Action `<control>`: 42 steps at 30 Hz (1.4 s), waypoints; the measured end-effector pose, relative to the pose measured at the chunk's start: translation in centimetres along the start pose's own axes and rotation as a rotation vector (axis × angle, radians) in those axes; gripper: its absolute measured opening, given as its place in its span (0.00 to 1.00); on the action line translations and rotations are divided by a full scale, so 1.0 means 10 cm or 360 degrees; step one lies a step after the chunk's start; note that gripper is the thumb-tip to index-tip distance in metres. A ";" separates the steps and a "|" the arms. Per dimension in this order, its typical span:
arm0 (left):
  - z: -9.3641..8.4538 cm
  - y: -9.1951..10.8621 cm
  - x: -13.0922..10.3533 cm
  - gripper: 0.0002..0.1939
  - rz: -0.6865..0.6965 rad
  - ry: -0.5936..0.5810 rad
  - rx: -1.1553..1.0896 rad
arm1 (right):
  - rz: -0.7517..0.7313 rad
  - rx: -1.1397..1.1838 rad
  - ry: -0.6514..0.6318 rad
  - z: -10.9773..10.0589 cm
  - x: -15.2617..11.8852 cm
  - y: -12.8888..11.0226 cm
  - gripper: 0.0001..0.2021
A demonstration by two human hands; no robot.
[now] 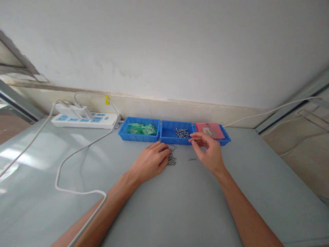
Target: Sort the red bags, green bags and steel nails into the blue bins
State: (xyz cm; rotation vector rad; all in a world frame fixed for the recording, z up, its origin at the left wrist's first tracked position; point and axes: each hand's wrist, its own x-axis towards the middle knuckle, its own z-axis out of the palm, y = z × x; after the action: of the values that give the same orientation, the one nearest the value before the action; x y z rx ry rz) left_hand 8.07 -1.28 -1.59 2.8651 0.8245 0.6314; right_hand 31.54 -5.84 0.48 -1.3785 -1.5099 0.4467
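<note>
My left hand (153, 158) rests on the table with curled fingers, against the left side of a small heap of metal screws (171, 160). Whatever lies under its fingertips is hidden. A thin bent clear or wire-like piece (172, 147) lies just beyond the heap. My right hand (208, 151) hovers by the front right corner of the middle blue bin (172, 139), thumb and forefinger brought together in a pinch. Anything between them is too small to make out. Inside that bin lie loose screws (182, 133). A single screw (192, 159) lies on the table left of my right hand.
A left blue bin (140, 138) holds green plastic pieces (142, 128). The right blue bin (226, 140) holds red-pink packets (210, 130). At the back left stands a white power strip (102, 120) with plugged chargers. A white cable (77, 192) crosses the table over my left forearm.
</note>
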 end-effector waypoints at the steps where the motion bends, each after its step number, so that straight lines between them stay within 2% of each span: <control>1: 0.00 0.00 0.00 0.13 0.0006 0.0010 -0.0003 | -0.0079 -0.0234 -0.0158 -0.04 -0.01 0.00 0.12; 3: 0.00 0.00 0.00 0.12 0.0021 0.0022 -0.0014 | -0.0200 -0.0606 -0.0504 -0.10 -0.03 -0.02 0.13; 5: 0.00 0.00 0.00 0.12 0.0032 0.0021 -0.0020 | -0.0233 -0.0775 -0.0753 -0.14 -0.05 -0.03 0.13; 9: 0.00 0.00 0.00 0.12 0.0033 0.0025 -0.0026 | -0.0172 -0.0723 -0.0929 -0.13 -0.08 -0.01 0.14; 13: -0.01 0.01 0.00 0.12 0.0031 0.0011 -0.0047 | -0.0059 -0.0528 -0.0879 -0.06 -0.07 0.02 0.17; 16: -0.01 0.01 0.00 0.12 0.0038 0.0003 -0.0047 | -0.0020 -0.0306 -0.0714 -0.03 -0.05 0.03 0.13; 18: -0.01 0.01 0.00 0.12 0.0040 0.0012 -0.0039 | -0.0036 -0.0282 -0.0694 -0.03 -0.05 0.00 0.09; 21: -0.01 0.01 0.00 0.12 0.0047 0.0024 -0.0020 | -0.0048 -0.0386 -0.0898 -0.06 -0.07 -0.07 0.06; 23: -0.01 0.01 0.00 0.12 0.0049 0.0020 -0.0013 | -0.0109 -0.0396 -0.1037 -0.06 -0.10 -0.11 0.08; 26: -0.01 0.02 0.00 0.12 0.0031 0.0000 -0.0017 | -0.0230 -0.0348 -0.1150 -0.05 -0.13 -0.17 0.15; 29: -0.01 0.01 0.01 0.12 0.0017 0.0000 -0.0026 | -0.0232 -0.0308 -0.1224 -0.03 -0.13 -0.18 0.14; 34: 0.01 0.01 0.00 0.12 0.0022 0.0010 -0.0022 | -0.0204 -0.0384 -0.1167 -0.02 -0.10 -0.09 0.04; 42: 0.00 0.00 0.00 0.12 0.0015 0.0023 -0.0004 | -0.0185 -0.0532 -0.0904 -0.01 -0.08 0.00 0.07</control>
State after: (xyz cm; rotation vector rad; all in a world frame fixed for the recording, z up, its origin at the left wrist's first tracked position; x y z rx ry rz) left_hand 8.03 -1.27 -1.62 2.8673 0.8126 0.6542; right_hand 31.55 -6.56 0.18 -1.4789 -2.1961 0.5607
